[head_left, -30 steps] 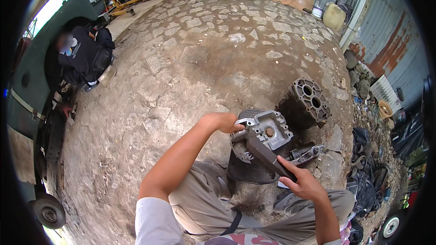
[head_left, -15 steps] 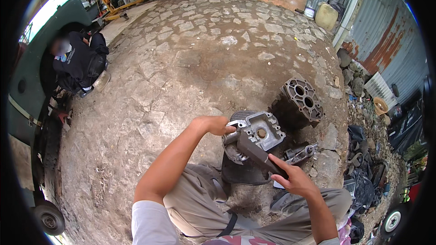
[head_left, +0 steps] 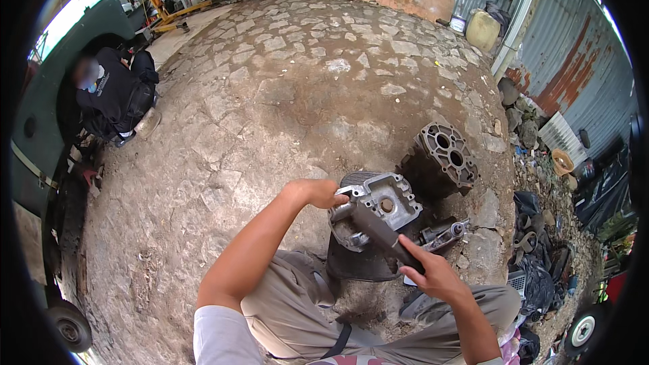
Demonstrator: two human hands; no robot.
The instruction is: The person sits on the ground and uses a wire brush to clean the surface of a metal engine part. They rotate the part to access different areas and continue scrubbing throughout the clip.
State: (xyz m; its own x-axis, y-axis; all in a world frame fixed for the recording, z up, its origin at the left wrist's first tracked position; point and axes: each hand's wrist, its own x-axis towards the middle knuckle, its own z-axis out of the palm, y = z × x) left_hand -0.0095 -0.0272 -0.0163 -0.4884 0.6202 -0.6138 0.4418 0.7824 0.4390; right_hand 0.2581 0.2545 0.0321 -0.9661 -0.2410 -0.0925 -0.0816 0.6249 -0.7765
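Note:
In front of my knees a silver cast-metal housing [head_left: 403, 211] lies tilted on a dark, flat pad-like support [head_left: 355, 267]. It has a raised rim with bolt holes and a round hole in its floor. My left hand [head_left: 323, 193] is closed on the housing's left edge, thumb over the rim. My right hand [head_left: 433, 270] grips the handle of a long, dark, block-shaped tool [head_left: 374, 224]. The tool lies slantwise across the housing's near left part, hiding some of it. Its working face is turned away, so its exact kind does not show.
A larger dark gearcase-like casting [head_left: 450, 155] stands just beyond, on the right. A smaller metal part [head_left: 445, 235] lies near my right hand. At far left a person [head_left: 118, 91] in dark clothes crouches by a green vehicle [head_left: 40, 122]. Rubble and black plastic [head_left: 537, 263] line the right side.
The dark tool has shifted slightly toward the upper left along the housing, my right hand moving with it. My left hand keeps its hold. The whole view has tilted slightly.

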